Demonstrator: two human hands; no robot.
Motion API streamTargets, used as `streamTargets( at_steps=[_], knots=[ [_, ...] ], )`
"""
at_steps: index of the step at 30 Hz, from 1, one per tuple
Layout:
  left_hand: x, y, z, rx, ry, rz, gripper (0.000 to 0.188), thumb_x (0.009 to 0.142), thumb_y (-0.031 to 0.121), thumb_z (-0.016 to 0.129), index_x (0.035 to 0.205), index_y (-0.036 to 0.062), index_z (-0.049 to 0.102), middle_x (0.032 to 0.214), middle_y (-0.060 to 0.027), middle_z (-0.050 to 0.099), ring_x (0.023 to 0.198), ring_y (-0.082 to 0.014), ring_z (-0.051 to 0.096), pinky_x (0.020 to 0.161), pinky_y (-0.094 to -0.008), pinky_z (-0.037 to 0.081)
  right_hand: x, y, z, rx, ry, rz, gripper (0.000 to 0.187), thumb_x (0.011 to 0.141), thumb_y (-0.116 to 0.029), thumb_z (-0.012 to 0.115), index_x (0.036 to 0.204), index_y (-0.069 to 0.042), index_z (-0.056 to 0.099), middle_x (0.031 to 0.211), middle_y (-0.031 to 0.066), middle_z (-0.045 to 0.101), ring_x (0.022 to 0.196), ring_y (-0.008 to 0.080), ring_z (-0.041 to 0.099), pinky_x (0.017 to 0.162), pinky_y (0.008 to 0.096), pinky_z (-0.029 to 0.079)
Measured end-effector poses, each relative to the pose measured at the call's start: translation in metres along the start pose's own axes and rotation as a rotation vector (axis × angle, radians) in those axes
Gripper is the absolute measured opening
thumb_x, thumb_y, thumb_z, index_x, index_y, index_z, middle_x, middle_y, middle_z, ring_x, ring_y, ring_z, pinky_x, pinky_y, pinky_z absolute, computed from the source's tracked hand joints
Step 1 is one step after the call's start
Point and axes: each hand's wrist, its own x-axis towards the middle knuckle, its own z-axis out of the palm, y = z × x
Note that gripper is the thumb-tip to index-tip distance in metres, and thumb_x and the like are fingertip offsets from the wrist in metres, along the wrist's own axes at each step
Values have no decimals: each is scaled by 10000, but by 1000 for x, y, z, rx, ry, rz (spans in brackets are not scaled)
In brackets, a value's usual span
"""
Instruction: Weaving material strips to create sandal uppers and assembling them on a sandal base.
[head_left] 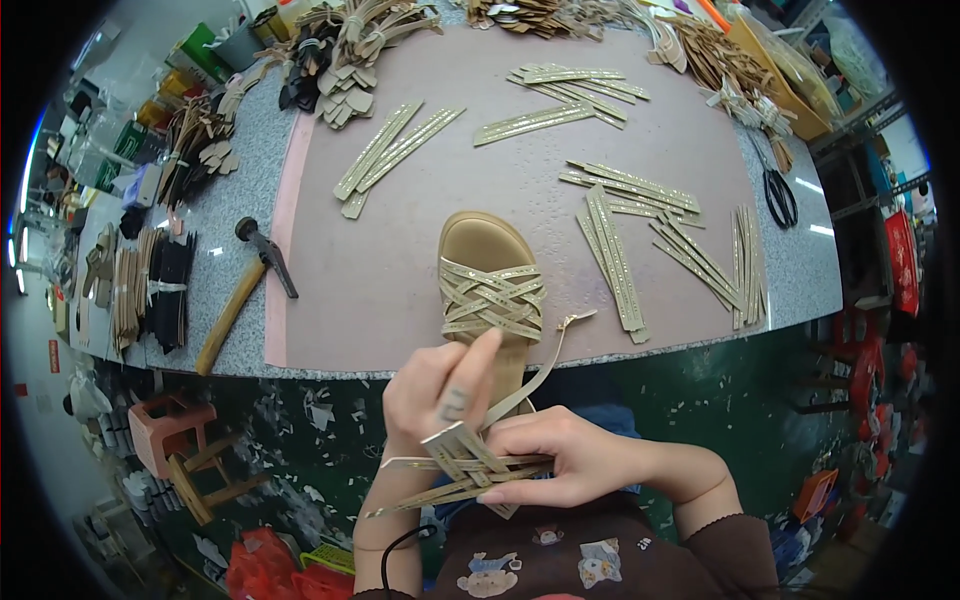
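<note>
In my right hand (565, 452), thumb and fingers grip a piece of woven gold straps (468, 462), its loose strip ends pointing left across my left wrist. My left hand (437, 393) is closed just above it, fingers curled together near the sandal's heel; what they hold, if anything, is hidden. A tan sandal (487, 240) lies toe away from me at the mat's near edge, with criss-crossed gold straps (490, 298) over its front. Its thin ankle strap (546, 368) loops out to the right, ending in a small buckle (570, 321).
Flat gold strap strips lie in groups on the mat (390, 270): a left pair (385, 160), a far stack (560, 105) and several at right (615, 260). A hammer (240, 300) rests left, scissors (778, 195) right. Bundled strips (350, 50) line the far edge.
</note>
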Motion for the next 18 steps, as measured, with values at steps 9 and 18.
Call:
streamTargets(
  at_steps=[9, 18],
  knots=[
    [2, -27, -8, 188, -49, 192, 420, 702, -33, 715, 1097, 109, 708, 829, 22, 543, 568, -108, 446, 498, -229, 415, 16, 6, 16, -102, 44, 92, 141, 835, -63, 711, 818, -9, 581, 715, 31, 560, 586, 140, 408, 551, 250, 334],
    [-7, -35, -13, -101, -68, 10, 365, 724, 37, 714, 1088, 67, 692, 839, -16, 574, 580, -142, 471, 506, -253, 423, 23, 12, 24, 89, 229, 217, 127, 848, -70, 710, 929, -3, 638, 739, 17, 607, 585, 85, 467, 546, 196, 377]
  ],
)
